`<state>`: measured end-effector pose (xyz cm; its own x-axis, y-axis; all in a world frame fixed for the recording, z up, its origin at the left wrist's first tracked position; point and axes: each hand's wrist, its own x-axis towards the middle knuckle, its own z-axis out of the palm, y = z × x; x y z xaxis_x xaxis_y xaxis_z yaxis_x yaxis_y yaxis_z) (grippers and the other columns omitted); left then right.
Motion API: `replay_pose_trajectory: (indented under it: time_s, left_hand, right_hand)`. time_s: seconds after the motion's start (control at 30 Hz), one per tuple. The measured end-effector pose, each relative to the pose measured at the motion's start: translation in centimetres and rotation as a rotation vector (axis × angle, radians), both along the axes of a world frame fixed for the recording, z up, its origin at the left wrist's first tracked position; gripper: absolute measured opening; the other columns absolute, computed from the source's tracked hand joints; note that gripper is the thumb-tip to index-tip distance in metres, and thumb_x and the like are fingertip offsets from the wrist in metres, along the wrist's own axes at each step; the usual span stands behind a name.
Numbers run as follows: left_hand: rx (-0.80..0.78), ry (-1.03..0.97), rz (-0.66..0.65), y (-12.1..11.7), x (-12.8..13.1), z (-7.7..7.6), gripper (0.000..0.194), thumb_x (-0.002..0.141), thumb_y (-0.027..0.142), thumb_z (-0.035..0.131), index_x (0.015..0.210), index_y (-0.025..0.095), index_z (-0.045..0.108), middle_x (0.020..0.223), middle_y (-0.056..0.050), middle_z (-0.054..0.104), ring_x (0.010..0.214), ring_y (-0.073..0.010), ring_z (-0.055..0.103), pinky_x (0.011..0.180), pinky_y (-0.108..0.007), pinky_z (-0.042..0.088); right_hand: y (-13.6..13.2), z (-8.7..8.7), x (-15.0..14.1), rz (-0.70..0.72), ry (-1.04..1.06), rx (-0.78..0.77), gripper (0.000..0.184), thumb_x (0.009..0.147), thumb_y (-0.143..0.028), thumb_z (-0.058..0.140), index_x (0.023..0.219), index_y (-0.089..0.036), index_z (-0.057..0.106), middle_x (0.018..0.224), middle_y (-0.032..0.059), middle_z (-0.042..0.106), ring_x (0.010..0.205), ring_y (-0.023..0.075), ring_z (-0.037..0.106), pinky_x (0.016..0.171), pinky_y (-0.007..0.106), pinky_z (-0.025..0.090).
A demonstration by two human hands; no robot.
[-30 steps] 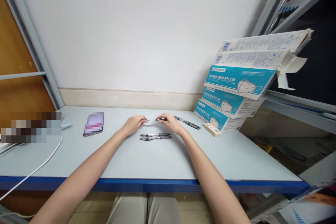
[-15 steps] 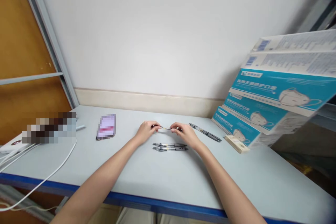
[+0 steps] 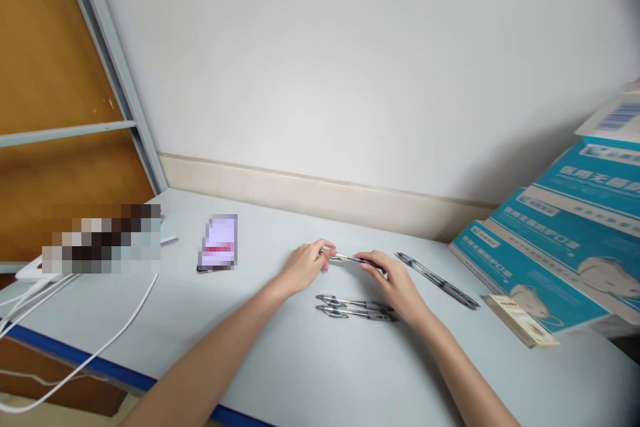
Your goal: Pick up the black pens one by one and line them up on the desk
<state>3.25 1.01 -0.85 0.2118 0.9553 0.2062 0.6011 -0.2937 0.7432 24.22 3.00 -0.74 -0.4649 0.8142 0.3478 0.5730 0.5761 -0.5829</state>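
Between my two hands a slim pen (image 3: 347, 258) is held roughly level, just over the table. Its left end is pinched in the fingertips of my left hand (image 3: 304, 265). My right hand (image 3: 395, 280) grips the darker right end between thumb and fingers. Nearer to me, two clear-and-black pens (image 3: 350, 307) lie side by side, their right ends close to my right wrist. Beyond my right hand, more pens (image 3: 437, 280) lie slanting on the table, close together; I cannot tell exactly how many.
Blue-and-white mask boxes (image 3: 530, 260) are stacked at the right, with a small cream box (image 3: 520, 320) in front. A phone (image 3: 219, 243) lies on the pale table (image 3: 280, 373) to the left. White cables (image 3: 120, 320) run over the left edge near a pixelated patch.
The camera view has turned, so the boxes sit further right and partly out of frame. Both hands still hold the pen; the left fingers look more extended around its end.
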Motion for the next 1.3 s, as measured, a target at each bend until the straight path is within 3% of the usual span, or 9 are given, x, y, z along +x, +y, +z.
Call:
replay_pose_trajectory:
  time_s: [0.23,0.37,0.53,0.73,0.9,1.03,1.13,1.23,1.3]
  left_hand:
    - [0.011,-0.038,-0.031,0.8,-0.2,-0.3,0.030,0.082,0.038,0.046,0.104,0.025,0.062,0.096,0.000,0.066,0.077,-0.0120,0.057,0.074,-0.022,0.040]
    - [-0.122,-0.055,-0.013,1.0,0.0,-0.4,0.038,0.087,0.039,0.035,0.098,0.020,0.065,0.068,0.000,0.067,0.067,-0.0129,0.056,0.069,-0.023,0.041]
    - [0.010,-0.069,0.007,0.9,0.2,-0.1,0.032,0.082,0.040,0.047,0.104,0.024,0.062,0.091,0.001,0.067,0.073,-0.0119,0.057,0.071,-0.022,0.040]
    - [-0.156,0.017,0.003,1.4,-0.1,-0.2,0.038,0.086,0.035,0.036,0.076,0.019,0.069,0.061,0.000,0.063,0.064,-0.0130,0.055,0.068,-0.023,0.039]
    - [-0.049,-0.127,-0.060,1.6,-0.2,-0.3,0.032,0.079,0.036,0.051,0.109,0.026,0.061,0.097,0.000,0.064,0.076,-0.0112,0.055,0.074,-0.022,0.040]
    - [-0.189,-0.046,-0.033,1.6,-0.3,-0.2,0.042,0.088,0.040,0.030,0.097,0.018,0.066,0.068,0.000,0.064,0.063,-0.0120,0.053,0.068,-0.024,0.040]
    - [-0.132,-0.011,-0.075,1.6,-0.4,-0.1,0.028,0.083,0.035,0.044,0.085,0.020,0.068,0.075,0.000,0.067,0.074,-0.0132,0.056,0.071,-0.022,0.040]
    - [-0.067,-0.103,-0.064,1.4,-0.4,0.0,0.033,0.079,0.038,0.051,0.108,0.025,0.060,0.096,0.000,0.066,0.073,-0.0112,0.056,0.070,-0.022,0.041]
    - [-0.167,-0.116,-0.062,1.4,-0.4,0.0,0.040,0.084,0.043,0.038,0.113,0.021,0.057,0.081,-0.001,0.067,0.056,-0.0098,0.052,0.061,-0.023,0.041]
  right_hand:
    - [0.1,-0.3,0.1,-0.066,-0.068,-0.046,0.032,0.088,-0.040,0.036,0.099,-0.022,0.061,0.093,0.0057,0.066,0.084,0.0202,0.059,0.078,0.032,0.044]
    - [0.3,-0.3,0.2,-0.054,-0.081,-0.032,0.033,0.088,-0.041,0.037,0.098,-0.022,0.062,0.097,0.0059,0.065,0.087,0.0208,0.059,0.079,0.032,0.045]
    - [0.5,-0.2,0.1,-0.094,-0.079,-0.034,0.031,0.088,-0.041,0.037,0.097,-0.023,0.062,0.095,0.0050,0.067,0.082,0.0203,0.061,0.075,0.031,0.047]
    - [0.6,-0.2,-0.2,-0.057,-0.104,0.008,0.030,0.087,-0.039,0.038,0.095,-0.023,0.063,0.097,0.0059,0.066,0.088,0.0216,0.060,0.077,0.033,0.047]
    - [0.7,-0.3,0.0,-0.104,-0.066,0.033,0.032,0.088,-0.040,0.037,0.098,-0.023,0.062,0.099,0.0067,0.066,0.084,0.0205,0.061,0.074,0.032,0.048]
    - [0.7,-0.4,0.0,-0.077,-0.079,0.053,0.031,0.088,-0.040,0.038,0.095,-0.023,0.063,0.096,0.0058,0.066,0.085,0.0201,0.061,0.075,0.032,0.047]
    - [0.7,-0.4,-0.1,-0.060,-0.067,0.025,0.030,0.087,-0.040,0.039,0.094,-0.023,0.063,0.095,0.0052,0.066,0.083,0.0194,0.061,0.074,0.031,0.047]
    - [0.8,-0.4,0.0,-0.091,0.000,0.004,0.031,0.087,-0.041,0.040,0.095,-0.022,0.063,0.097,0.0061,0.066,0.080,0.0193,0.060,0.072,0.031,0.047]
    - [0.8,-0.3,0.1,-0.102,0.019,0.003,0.031,0.087,-0.041,0.040,0.095,-0.022,0.063,0.098,0.0064,0.066,0.080,0.0195,0.060,0.072,0.031,0.047]
